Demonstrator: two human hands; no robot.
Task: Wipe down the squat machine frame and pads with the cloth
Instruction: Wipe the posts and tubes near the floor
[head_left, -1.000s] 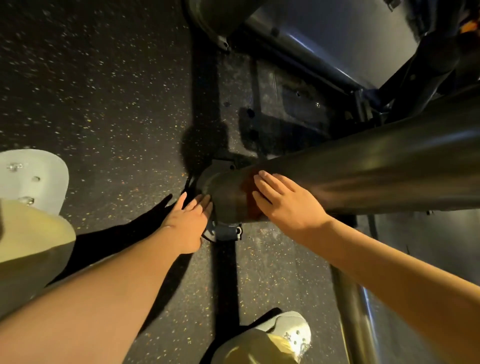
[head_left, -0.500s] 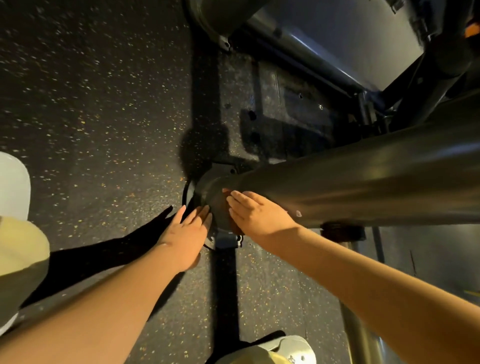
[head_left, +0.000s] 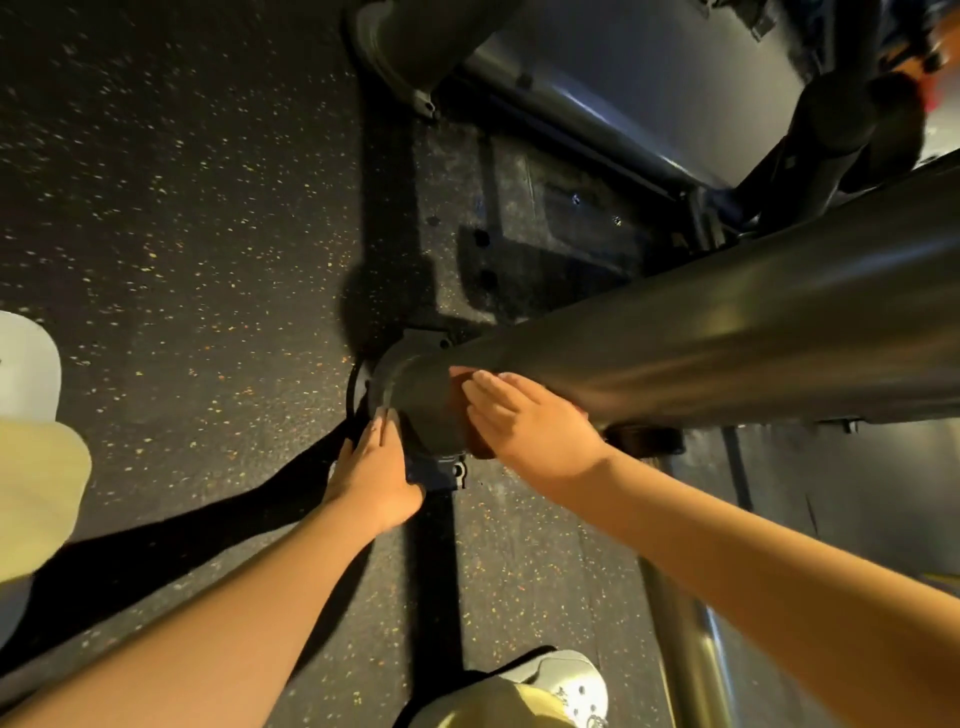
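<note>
A thick dark tube (head_left: 727, 332) of the squat machine is seen slanting down to a collar (head_left: 439, 449) on the speckled floor (head_left: 182, 234). A reddish-brown cloth (head_left: 460, 410) is pressed against the tube's lower end, just above the collar, by the right hand (head_left: 530, 428), whose fingers are laid straight and together. The left hand (head_left: 371, 470) is rested at the collar's edge, fingers straight, with nothing gripped. A white shoe (head_left: 571, 680) is seen near the bottom edge.

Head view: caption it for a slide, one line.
Right hand presses the cloth on the tube; left hand touches its base.
</note>
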